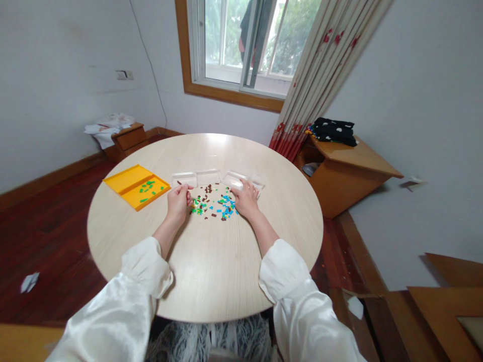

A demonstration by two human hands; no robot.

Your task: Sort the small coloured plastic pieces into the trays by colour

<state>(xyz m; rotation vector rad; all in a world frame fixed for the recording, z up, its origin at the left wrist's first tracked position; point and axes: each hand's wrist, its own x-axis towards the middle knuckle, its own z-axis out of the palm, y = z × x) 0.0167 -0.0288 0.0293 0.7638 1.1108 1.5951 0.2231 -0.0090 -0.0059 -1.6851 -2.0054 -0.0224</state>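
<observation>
Small brown, green, blue and yellow pieces (226, 202) lie scattered over the middle of a round pale table (211, 271). My left hand (179, 202) is closed at the left edge of the pieces, with a small dark brown piece (179, 182) showing at its fingertips. At the right edge of the pieces is my right hand (246, 197), its fingers apart and pointing down near the clear boxes; nothing shows in it. Clear plastic boxes (208, 176) stand in a row behind the pieces. An open yellow case (130, 179) at the left holds several green pieces (149, 184).
A small wooden cabinet (130, 138) with white papers stands at the back left. At the right, a wooden cabinet (350, 171) bears a folded black cloth (335, 131). A curtain (313, 65) hangs beside the window.
</observation>
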